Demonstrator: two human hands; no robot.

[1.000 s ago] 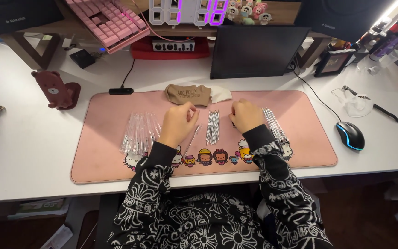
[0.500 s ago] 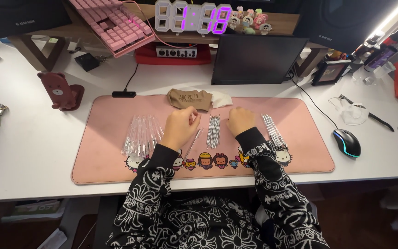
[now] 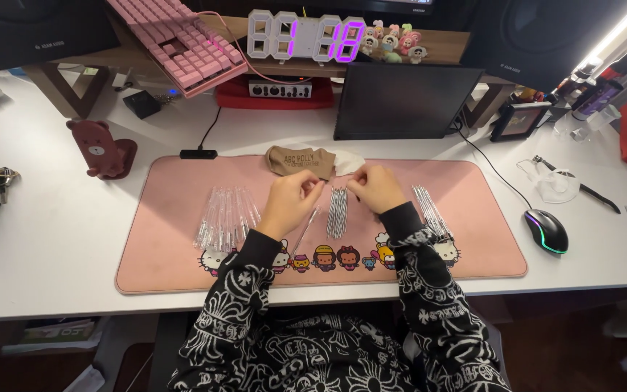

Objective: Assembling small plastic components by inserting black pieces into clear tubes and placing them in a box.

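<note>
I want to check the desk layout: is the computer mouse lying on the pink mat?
No, the mouse lies on the white desk, just off the right edge of the pink mat.

Mat (image 3: pixel 183 268) lies flat on the counter (image 3: pixel 52 239), square in front of the person. On it, a fan of tubes (image 3: pixel 225 218) sits to the left, a bundle of rods (image 3: pixel 337 212) in the middle, more rods (image 3: pixel 429 209) to the right. Left hand (image 3: pixel 290 202) hovers just left of the middle bundle, right hand (image 3: pixel 376 187) just right of it, both over the mat. Behind them, at the mat's far edge, lies a pouch (image 3: pixel 300 161). Right of the mat, the mouse (image 3: pixel 546 231). Left of it, a bear stand (image 3: pixel 100 149). Behind the pouch stands a screen (image 3: pixel 400 101), the clock (image 3: pixel 306 36) beyond it, the keyboard (image 3: pixel 179 45) to the clock's left.
</note>
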